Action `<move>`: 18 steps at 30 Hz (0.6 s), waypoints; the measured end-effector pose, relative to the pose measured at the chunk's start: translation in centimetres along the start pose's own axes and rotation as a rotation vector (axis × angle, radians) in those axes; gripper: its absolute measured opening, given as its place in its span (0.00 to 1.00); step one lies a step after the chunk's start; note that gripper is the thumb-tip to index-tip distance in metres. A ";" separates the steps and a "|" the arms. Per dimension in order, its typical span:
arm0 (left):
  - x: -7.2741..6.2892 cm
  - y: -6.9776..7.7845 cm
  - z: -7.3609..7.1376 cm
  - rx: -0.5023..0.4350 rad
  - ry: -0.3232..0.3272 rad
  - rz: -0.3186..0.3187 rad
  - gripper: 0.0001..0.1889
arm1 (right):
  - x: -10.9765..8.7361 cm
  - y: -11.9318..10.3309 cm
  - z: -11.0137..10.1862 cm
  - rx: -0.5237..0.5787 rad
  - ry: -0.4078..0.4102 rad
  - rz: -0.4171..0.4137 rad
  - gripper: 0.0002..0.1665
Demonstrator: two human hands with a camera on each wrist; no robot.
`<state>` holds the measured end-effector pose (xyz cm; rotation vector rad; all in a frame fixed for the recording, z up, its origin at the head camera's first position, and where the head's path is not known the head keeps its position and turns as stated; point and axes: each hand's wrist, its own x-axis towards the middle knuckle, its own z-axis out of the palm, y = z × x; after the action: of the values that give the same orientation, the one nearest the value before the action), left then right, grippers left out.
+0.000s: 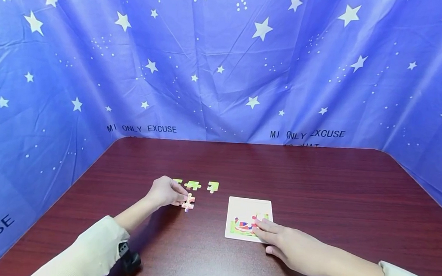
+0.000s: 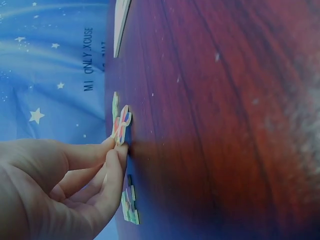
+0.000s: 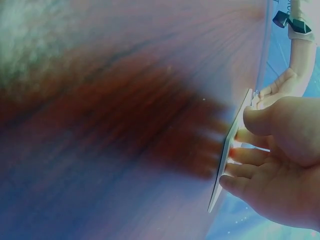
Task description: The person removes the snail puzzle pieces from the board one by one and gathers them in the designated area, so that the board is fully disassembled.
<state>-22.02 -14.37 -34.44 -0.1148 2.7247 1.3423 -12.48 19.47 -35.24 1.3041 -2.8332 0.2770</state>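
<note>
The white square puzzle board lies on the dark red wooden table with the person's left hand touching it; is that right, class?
No: the head view shows the right hand touching the white board, which lies on the dark red table.

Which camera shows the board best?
The head view, because it looks down on the board and shows its white face and colorful picture, though the right side is partly covered. The left wrist view catches only a thin bit at the top. The right wrist view shows it nearly edge-on, without its picture.
</note>
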 end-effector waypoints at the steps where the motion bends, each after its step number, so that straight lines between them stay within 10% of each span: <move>1: 0.1 0.1 -0.1 0.024 0.007 0.010 0.03 | 0.0 0.0 0.0 0.004 -0.004 0.003 0.27; 18: 1.1 -0.4 -0.1 0.269 0.094 0.194 0.02 | 0.1 -0.1 -0.1 0.026 -0.024 0.025 0.28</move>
<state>-23.10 -14.70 -34.79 0.1137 3.0322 1.0174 -12.42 19.35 -35.16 1.2865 -2.8773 0.3014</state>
